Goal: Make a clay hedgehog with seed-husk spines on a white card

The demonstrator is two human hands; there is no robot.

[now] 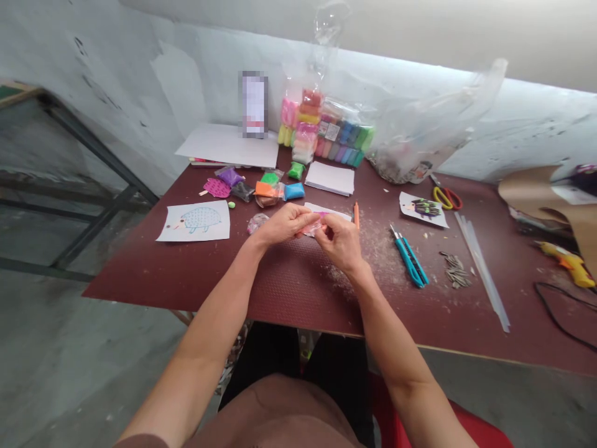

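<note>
There are two white paper cards with hedgehog drawings [193,221], one held piece of crinkled pinkish plastic [310,229], one loose bright blue plastic packet [293,190], one slim orange pen [356,215], one pair of red-and-yellow-handled metal scissors [447,198] and one yellow glue gun [573,260].

Both hands [289,224] [342,241] hold a pink packet [312,229] over the table [293,283].

Craft workshop by the look of it, scuffed wall [186,68], grey floor [60,348], crumb-strewn bench [289,292], bright packets [342,140], drawing [200,218], scissors [448,199], cutters [413,260], glue gun [573,261]
</note>
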